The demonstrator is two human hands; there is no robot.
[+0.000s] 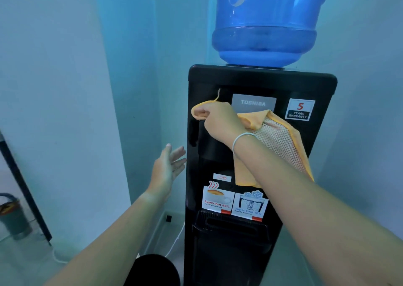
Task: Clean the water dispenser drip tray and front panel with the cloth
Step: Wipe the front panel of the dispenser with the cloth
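Observation:
A black water dispenser (316,89) stands against the wall with a blue bottle (263,24) on top. My right hand (220,122) is shut on an orange cloth (292,142) with a mesh side and presses it against the upper left of the front panel (281,102), next to the grey brand plate. Most of the cloth hangs down under my wrist. My left hand (168,166) is open, fingers apart, beside the dispenser's left edge; I cannot tell whether it touches. The black drip tray (231,224) sits lower down, below the hot and cool stickers.
A pale wall lies close on the left and behind. A white cable (174,242) runs along the floor left of the dispenser. A dark bin (13,218) stands at the far left by a dark frame. A black shape (152,270) is at the bottom.

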